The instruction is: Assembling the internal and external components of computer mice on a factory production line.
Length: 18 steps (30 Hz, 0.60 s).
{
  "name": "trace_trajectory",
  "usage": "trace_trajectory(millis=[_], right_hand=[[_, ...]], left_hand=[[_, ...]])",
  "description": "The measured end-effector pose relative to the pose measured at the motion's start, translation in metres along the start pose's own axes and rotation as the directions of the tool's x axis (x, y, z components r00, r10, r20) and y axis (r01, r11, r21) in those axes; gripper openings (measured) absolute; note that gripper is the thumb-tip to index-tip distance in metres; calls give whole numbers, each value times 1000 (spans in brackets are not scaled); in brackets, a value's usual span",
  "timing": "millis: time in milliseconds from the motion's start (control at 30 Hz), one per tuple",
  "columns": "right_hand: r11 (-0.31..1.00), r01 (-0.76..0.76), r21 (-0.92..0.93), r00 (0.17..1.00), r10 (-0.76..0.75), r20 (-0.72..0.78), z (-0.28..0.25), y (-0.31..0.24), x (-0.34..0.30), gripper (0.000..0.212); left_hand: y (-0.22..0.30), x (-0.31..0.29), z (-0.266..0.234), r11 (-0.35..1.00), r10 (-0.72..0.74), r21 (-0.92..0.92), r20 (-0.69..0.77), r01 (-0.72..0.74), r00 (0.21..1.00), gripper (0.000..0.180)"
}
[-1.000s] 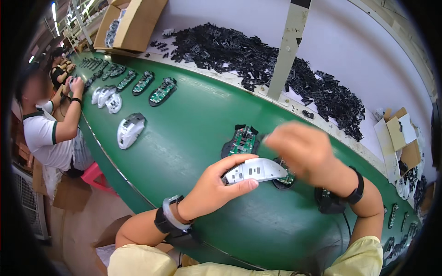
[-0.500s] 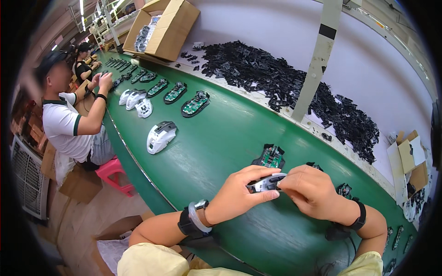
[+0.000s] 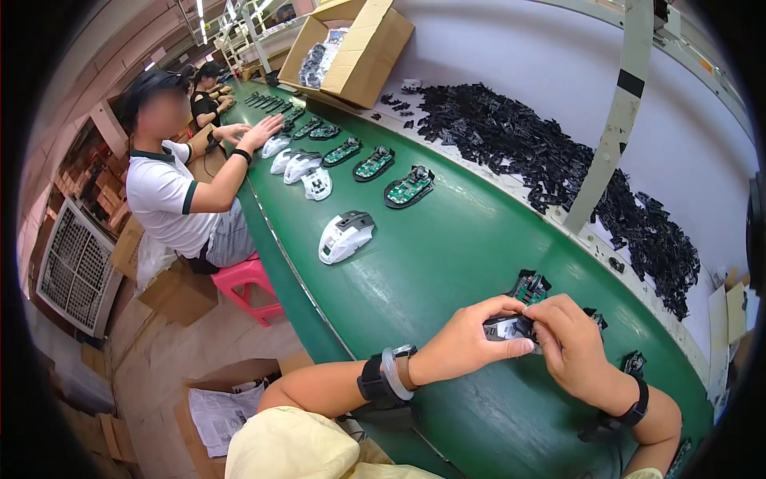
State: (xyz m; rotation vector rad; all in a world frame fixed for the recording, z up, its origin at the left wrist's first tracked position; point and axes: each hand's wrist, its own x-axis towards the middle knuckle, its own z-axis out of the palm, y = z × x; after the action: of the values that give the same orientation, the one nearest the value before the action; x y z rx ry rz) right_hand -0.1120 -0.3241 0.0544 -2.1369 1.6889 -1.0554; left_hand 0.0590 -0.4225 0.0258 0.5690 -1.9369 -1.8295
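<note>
My left hand (image 3: 459,345) is closed around a white and black computer mouse shell (image 3: 504,328), thumb along its near side and fingers over the far side. At the shell's right end, the fingertips of my right hand (image 3: 578,347) are pinched together against its edge. Whether a small part is between those fingertips is hidden. Just beyond my hands lies a mouse base with a green circuit board (image 3: 530,286), partly covered by my fingers. Farther left on the green bench rests another white and grey mouse shell (image 3: 347,237).
Mouse bases with circuit boards (image 3: 409,188) run in a row up the bench (image 3: 455,247), beside more white shells (image 3: 302,168). Small black parts (image 3: 519,136) are heaped behind a post (image 3: 610,120). A cardboard box (image 3: 359,56) stands far back. A co-worker (image 3: 171,176) sits at left.
My view has swung left, so the bench appears farther right. The shell in my hands has turned somewhat. The co-worker's hands have come down and spread over the bench, near a white shell.
</note>
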Motion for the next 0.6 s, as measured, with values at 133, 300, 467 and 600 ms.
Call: trace_trajectory(millis=[133, 300, 467, 600], right_hand=[[998, 9, 67, 1000, -9, -4, -1, -1, 2, 27], [966, -98, 241, 993, 79, 89, -6, 0, 6, 28], [967, -77, 242, 995, 89, -39, -7, -8, 4, 23], [986, -43, 159, 994, 58, -88, -3, -1, 7, 17]], left_hand=[[0, -2, -1, 999, -3, -34, -9, 2, 1000, 48], [0, -3, -8, 1000, 1, 15, -13, 0, 1000, 46], [9, -2, -4, 998, 56, 27, -101, -54, 993, 43], [5, 4, -5, 997, 75, 46, -136, -70, 988, 41]])
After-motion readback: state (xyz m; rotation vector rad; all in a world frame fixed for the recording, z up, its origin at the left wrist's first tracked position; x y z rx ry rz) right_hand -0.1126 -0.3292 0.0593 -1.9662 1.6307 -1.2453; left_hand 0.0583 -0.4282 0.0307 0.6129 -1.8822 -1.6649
